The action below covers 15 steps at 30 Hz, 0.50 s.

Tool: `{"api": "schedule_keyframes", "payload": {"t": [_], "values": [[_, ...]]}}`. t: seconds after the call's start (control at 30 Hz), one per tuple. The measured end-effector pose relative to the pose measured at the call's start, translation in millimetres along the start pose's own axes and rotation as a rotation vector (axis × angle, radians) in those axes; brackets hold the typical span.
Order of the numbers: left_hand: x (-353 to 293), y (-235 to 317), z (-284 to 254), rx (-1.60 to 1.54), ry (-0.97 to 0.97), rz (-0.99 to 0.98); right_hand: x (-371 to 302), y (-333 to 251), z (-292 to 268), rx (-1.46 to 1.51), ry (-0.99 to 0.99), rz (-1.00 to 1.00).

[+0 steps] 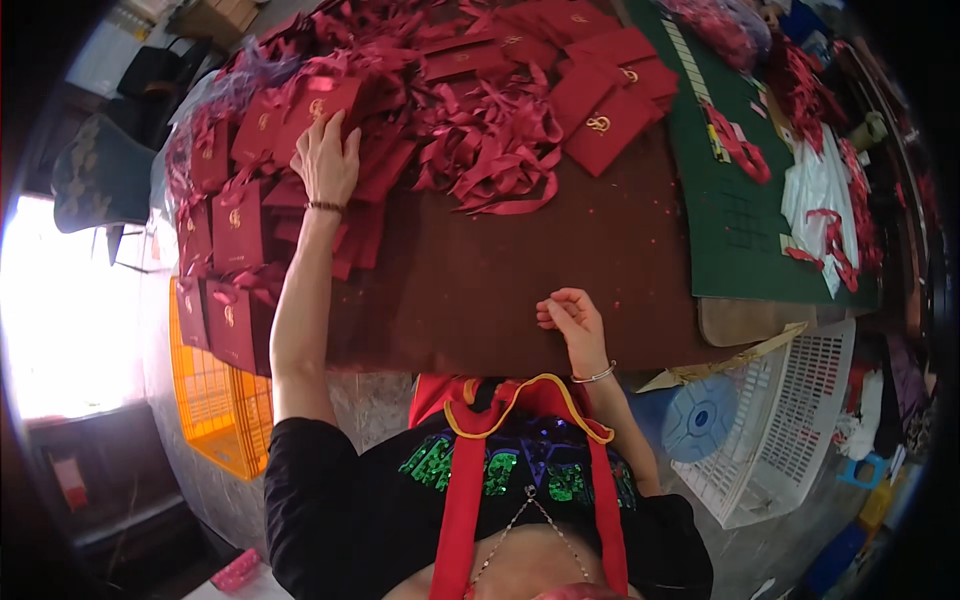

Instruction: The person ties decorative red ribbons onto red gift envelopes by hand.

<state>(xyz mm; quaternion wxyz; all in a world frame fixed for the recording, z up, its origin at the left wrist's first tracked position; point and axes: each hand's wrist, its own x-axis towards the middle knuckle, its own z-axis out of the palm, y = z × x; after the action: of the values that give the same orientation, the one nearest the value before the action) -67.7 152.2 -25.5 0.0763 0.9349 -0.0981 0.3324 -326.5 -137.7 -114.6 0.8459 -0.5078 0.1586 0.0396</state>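
Note:
My left hand [325, 160] reaches far forward on the left, its fingers stretched and a little apart over a dark red paper bag [322, 100] with a gold emblem. The fingertips rest at the lower part of that bag, on top of the pile. Similar red bags with ribbon handles, such as one red bag [238, 225], stand and lie close around the wrist. Near the table's front edge, my right hand [575, 315] is held with curled fingers, and nothing shows in it. A heap of red ribbons [495, 145] lies beyond, between the two hands.
Flat red pouches [610, 120] overlap behind the ribbons on the brown table [500, 270]. A green cutting mat [740, 240] covers the right side, with a white plastic bag [822, 200]. Below stand an orange crate [215, 400], a white crate [775, 430] and a blue stool [700, 418].

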Motion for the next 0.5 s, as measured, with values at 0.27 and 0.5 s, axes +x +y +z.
{"api": "schedule_keyframes", "payload": {"t": [0.27, 0.5], "values": [[-8, 181, 17, -0.645, -0.306, 0.498, 3, -8, -9, -0.032, -0.088, 0.080], [-22, 278, 97, -0.392, -0.248, 0.395, 27, -33, -12, 0.033, -0.072, 0.057]]}}
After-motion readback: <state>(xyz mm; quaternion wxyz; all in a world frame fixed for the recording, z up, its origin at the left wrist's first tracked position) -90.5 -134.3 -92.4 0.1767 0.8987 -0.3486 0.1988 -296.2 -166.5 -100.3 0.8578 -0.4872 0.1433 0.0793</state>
